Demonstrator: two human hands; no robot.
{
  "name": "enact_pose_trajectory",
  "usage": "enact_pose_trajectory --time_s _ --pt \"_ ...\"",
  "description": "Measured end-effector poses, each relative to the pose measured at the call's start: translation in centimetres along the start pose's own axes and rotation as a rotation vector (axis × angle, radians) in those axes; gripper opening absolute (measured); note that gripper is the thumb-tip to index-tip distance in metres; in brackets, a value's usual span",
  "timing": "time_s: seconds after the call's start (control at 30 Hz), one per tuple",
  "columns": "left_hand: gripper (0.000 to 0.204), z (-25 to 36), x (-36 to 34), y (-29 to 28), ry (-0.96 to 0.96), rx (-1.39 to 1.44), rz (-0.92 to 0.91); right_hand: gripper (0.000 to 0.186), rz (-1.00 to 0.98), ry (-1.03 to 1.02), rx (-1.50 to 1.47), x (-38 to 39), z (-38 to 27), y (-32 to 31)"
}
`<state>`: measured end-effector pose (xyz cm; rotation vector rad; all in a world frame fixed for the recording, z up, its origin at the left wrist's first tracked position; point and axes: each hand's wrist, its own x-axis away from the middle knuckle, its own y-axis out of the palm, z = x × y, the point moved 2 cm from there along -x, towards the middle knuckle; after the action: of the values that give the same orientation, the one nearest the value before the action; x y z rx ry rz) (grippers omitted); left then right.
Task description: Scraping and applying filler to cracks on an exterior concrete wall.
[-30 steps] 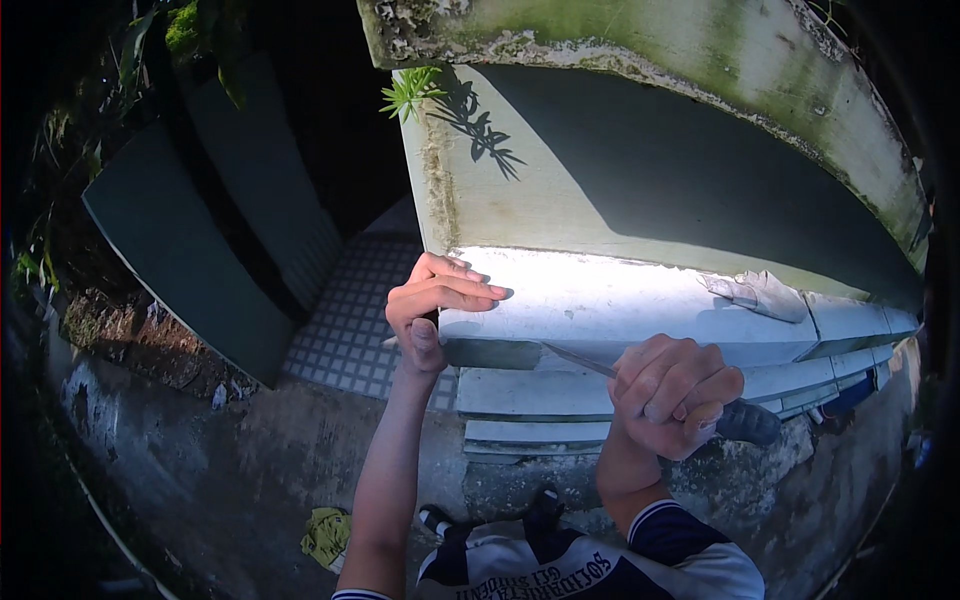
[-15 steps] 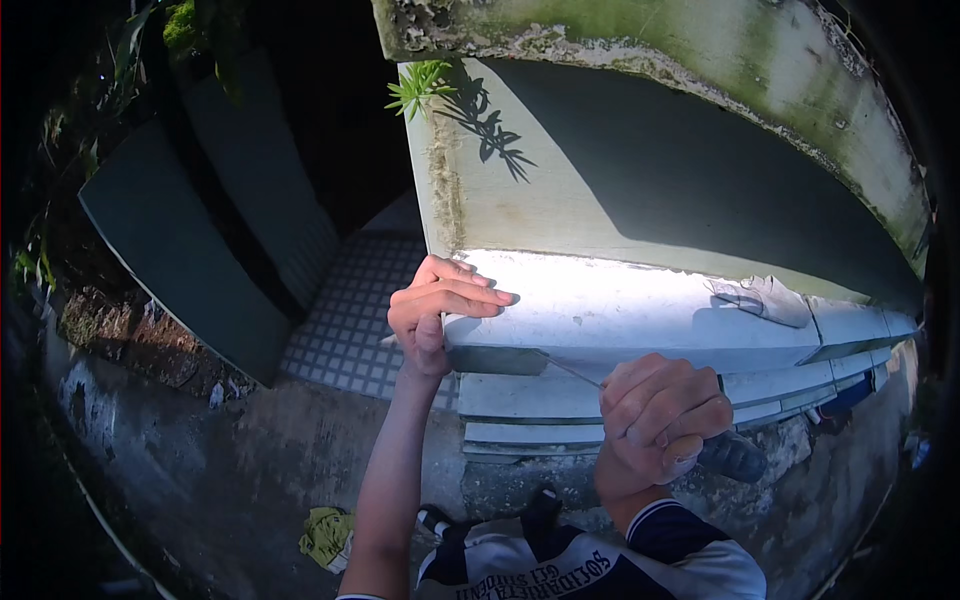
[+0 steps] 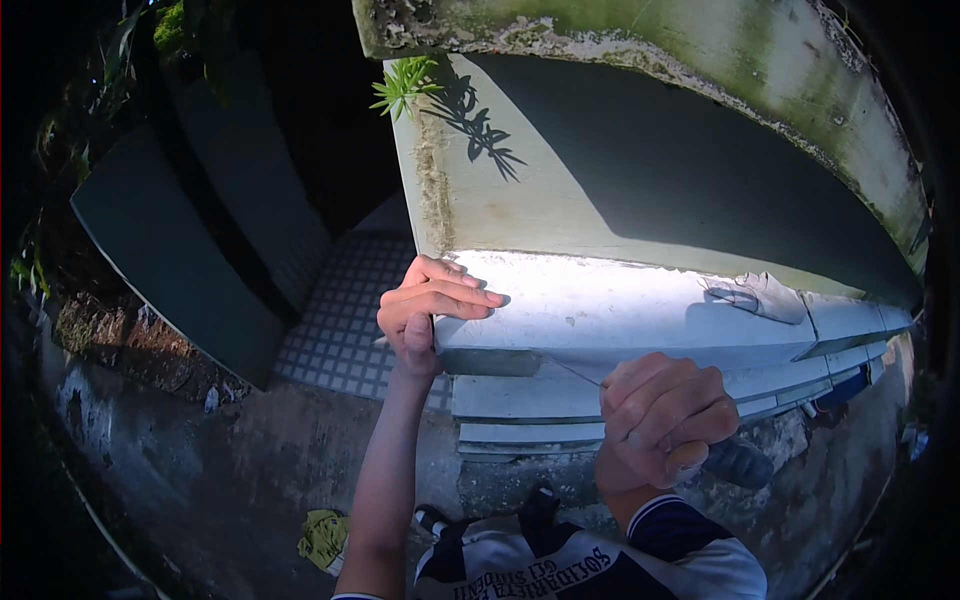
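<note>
Left hand [image 3: 420, 305], part-open, rests on white ledge [image 3: 600, 305]; right hand [image 3: 668, 412], closed, grips dark-handled tool [image 3: 740, 464], long axis slanting, tip toward upper left.

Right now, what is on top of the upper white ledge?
On the upper white ledge, the left hand rests its fingers at the left end; a crumpled pale cloth or glove lies farther right. The surface directly under both is covered and cannot be seen.

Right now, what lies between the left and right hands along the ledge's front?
In the head view, from the left hand: a grey-green strip on the front of the white ledge, then the thin blade jutting from the right hand.
</note>
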<state>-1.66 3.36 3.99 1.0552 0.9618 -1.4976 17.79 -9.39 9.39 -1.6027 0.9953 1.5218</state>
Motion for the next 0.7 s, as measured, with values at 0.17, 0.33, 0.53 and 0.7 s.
enact_pose_trajectory --time_s 0.17,0.33,0.53,0.7 --pt "0.066 -0.3 0.1 0.1 0.0 0.005 0.007 0.036 -0.023 -0.02 -0.051 -0.8 0.1 0.3" --pt "0.065 -0.2 0.1 0.1 -0.01 0.01 0.001 0.036 0.026 0.158 -0.036 -0.1 1.3 0.6" --pt "0.063 -0.3 0.2 0.0 -0.007 0.019 0.002 0.035 0.089 0.076 0.036 0.1 0.5 -0.1" --pt "0.062 -0.4 0.2 -0.1 -0.004 0.016 0.004 0.034 0.044 0.054 -0.005 -0.6 -0.4 -0.3"
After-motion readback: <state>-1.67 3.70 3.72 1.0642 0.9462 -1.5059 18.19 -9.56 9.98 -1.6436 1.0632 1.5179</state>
